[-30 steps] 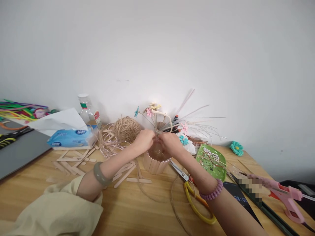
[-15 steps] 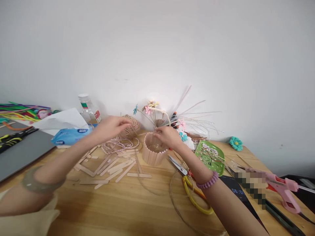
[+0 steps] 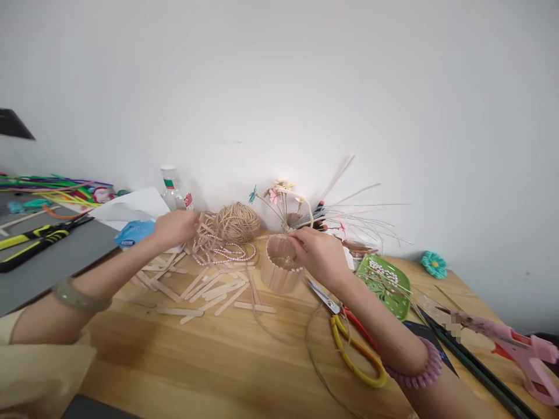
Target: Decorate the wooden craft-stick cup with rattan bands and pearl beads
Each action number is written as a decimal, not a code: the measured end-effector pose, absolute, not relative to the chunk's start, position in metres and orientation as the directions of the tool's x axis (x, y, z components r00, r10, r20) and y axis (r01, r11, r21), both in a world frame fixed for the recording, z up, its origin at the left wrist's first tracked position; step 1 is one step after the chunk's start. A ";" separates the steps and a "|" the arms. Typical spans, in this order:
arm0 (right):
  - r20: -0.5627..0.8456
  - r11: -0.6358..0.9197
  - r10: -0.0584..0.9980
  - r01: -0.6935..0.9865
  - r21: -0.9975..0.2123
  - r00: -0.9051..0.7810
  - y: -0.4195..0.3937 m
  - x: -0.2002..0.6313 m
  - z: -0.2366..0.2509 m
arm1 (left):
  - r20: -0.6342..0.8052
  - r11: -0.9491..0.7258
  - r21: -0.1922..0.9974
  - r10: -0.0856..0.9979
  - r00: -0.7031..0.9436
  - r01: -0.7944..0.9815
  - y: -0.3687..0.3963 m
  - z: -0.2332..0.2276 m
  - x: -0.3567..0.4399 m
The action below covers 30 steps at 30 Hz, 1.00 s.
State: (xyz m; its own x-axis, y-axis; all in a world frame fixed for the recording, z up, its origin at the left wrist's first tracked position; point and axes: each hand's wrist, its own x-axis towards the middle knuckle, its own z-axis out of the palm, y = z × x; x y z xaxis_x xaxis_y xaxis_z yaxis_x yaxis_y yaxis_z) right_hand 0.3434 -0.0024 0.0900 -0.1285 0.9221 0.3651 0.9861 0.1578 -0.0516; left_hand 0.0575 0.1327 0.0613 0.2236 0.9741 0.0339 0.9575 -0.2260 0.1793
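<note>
Your wooden desk (image 3: 209, 361) carries loose craft sticks (image 3: 205, 288) at centre-left, with a pearl bead string (image 3: 220, 249) and a twine ball (image 3: 236, 221) behind them. A stick-walled cup (image 3: 279, 273) stands at centre. To its right lie yellow-handled scissors (image 3: 349, 343), a green tray (image 3: 384, 279) and a pink glue gun (image 3: 524, 355).

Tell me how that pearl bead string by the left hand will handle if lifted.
The pearl bead string lies in loose tangled loops, so it is probably floppy and would dangle. It looks light. Its loops rest over craft sticks, so it may drag some along.
</note>
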 end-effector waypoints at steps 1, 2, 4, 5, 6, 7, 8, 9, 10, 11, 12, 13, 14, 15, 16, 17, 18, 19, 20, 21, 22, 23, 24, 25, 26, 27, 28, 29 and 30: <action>0.358 0.172 0.922 0.984 -0.041 -0.147 -0.003 0.343 0.090 | 0.054 -0.213 0.188 0.977 0.207 0.959 0.138 0.071 0.056; 0.350 0.186 0.922 0.982 -0.033 -0.163 -0.004 0.342 0.090 | 0.073 -0.211 0.207 0.977 0.200 0.955 0.142 0.082 0.056; 0.336 0.203 0.924 0.979 -0.032 -0.181 -0.004 0.342 0.091 | 0.113 -0.223 0.276 0.973 0.199 0.935 0.150 0.104 0.057; 0.330 0.205 0.926 0.978 -0.034 -0.182 -0.004 0.342 0.092 | 0.141 -0.236 0.327 0.970 0.200 0.915 0.152 0.114 0.060; 0.325 0.202 0.929 0.979 -0.035 -0.180 -0.004 0.342 0.092 | 0.183 -0.252 0.394 0.964 0.193 0.884 0.153 0.124 0.063; 0.321 0.200 0.930 0.979 -0.033 -0.179 -0.004 0.342 0.092 | 0.243 -0.281 0.470 0.953 0.183 0.837 0.153 0.133 0.068; 0.318 0.201 0.931 0.979 -0.030 -0.181 -0.004 0.341 0.092 | 0.329 -0.327 0.562 0.931 0.158 0.760 0.152 0.143 0.073; 0.317 0.206 0.930 0.978 -0.028 -0.187 -0.004 0.341 0.092 | 0.410 -0.379 0.632 0.904 0.124 0.676 0.151 0.151 0.078; 0.316 0.212 0.929 0.977 -0.027 -0.193 -0.005 0.341 0.093 | 0.468 -0.426 0.671 0.878 0.099 0.607 0.149 0.160 0.083; 0.315 0.217 0.928 0.976 -0.030 -0.196 -0.005 0.340 0.093 | 0.516 -0.464 0.692 0.854 0.071 0.553 0.147 0.168 0.088; 0.316 0.218 0.928 0.975 -0.038 -0.195 -0.006 0.340 0.093 | 0.553 -0.498 0.702 0.832 0.052 0.509 0.144 0.175 0.092; 0.316 0.215 0.930 0.975 -0.049 -0.190 -0.007 0.340 0.093 | 0.586 -0.533 0.710 0.810 0.034 0.461 0.142 0.182 0.095; 0.315 0.210 0.932 0.976 -0.058 -0.182 -0.007 0.340 0.093 | 0.619 -0.573 0.716 0.785 0.017 0.400 0.139 0.188 0.098; 0.314 0.205 0.933 0.977 -0.066 -0.174 -0.008 0.340 0.093 | 0.648 -0.613 0.716 0.762 0.009 0.334 0.136 0.192 0.101; 0.312 0.201 0.935 0.977 -0.073 -0.169 -0.008 0.340 0.092 | 0.672 -0.648 0.712 0.740 0.004 0.272 0.134 0.196 0.103; 0.311 0.200 0.936 0.977 -0.078 -0.167 -0.009 0.340 0.092 | 0.692 -0.675 0.703 0.722 0.003 0.224 0.131 0.199 0.104; 0.310 0.201 0.936 0.976 -0.084 -0.166 -0.009 0.341 0.092 | 0.708 -0.694 0.692 0.706 0.001 0.201 0.128 0.201 0.106; 0.312 0.206 0.935 0.974 -0.096 -0.167 -0.009 0.341 0.092 | 0.721 -0.706 0.679 0.693 -0.002 0.203 0.125 0.203 0.107; 0.318 0.216 0.933 0.969 -0.118 -0.169 -0.009 0.341 0.091 | 0.731 -0.713 0.667 0.682 -0.007 0.214 0.121 0.203 0.108; 0.325 0.231 0.930 0.961 -0.154 -0.172 -0.009 0.341 0.091 | 0.738 -0.719 0.658 0.674 -0.006 0.224 0.117 0.204 0.110; 0.340 0.249 0.925 0.946 -0.207 -0.169 -0.009 0.341 0.092 | 0.740 -0.722 0.653 0.672 0.010 0.229 0.113 0.204 0.112; 0.361 0.266 0.920 0.923 -0.280 -0.155 -0.009 0.341 0.092 | 0.735 -0.725 0.650 0.676 0.050 0.228 0.109 0.203 0.114; 0.386 0.283 0.913 0.887 -0.366 -0.131 -0.009 0.340 0.094 | 0.718 -0.721 0.654 0.687 0.115 0.228 0.104 0.202 0.117; 0.409 0.302 0.907 0.831 -0.466 -0.100 -0.009 0.338 0.096 | 0.685 -0.711 0.662 0.702 0.193 0.236 0.098 0.200 0.121; 0.423 0.327 0.903 0.752 -0.573 -0.070 -0.010 0.336 0.099 | 0.638 -0.695 0.672 0.719 0.276 0.257 0.093 0.197 0.125; 0.425 0.352 0.904 0.648 -0.676 -0.048 -0.010 0.334 0.102 | 0.580 -0.675 0.680 0.734 0.353 0.286 0.088 0.193 0.130; 0.408 0.366 0.912 0.530 -0.765 -0.040 -0.010 0.331 0.105 | 0.515 -0.655 0.684 0.745 0.424 0.320 0.084 0.189 0.136; 0.374 0.360 0.926 0.414 -0.836 -0.048 -0.011 0.329 0.108 | 0.452 -0.639 0.685 0.749 0.484 0.349 0.079 0.185 0.142; 0.328 0.331 0.943 0.316 -0.889 -0.063 -0.011 0.326 0.111 | 0.395 -0.628 0.684 0.747 0.535 0.372 0.076 0.181 0.147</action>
State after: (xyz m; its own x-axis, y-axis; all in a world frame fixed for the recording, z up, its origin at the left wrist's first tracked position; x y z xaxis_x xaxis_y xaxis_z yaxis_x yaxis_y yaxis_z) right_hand 0.3263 -0.0107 0.1113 -0.0632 0.9426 0.3279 0.3164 0.3306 -0.8892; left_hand 0.1470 0.0761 0.1808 0.5352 0.7468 0.3949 0.3718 -0.6280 0.6837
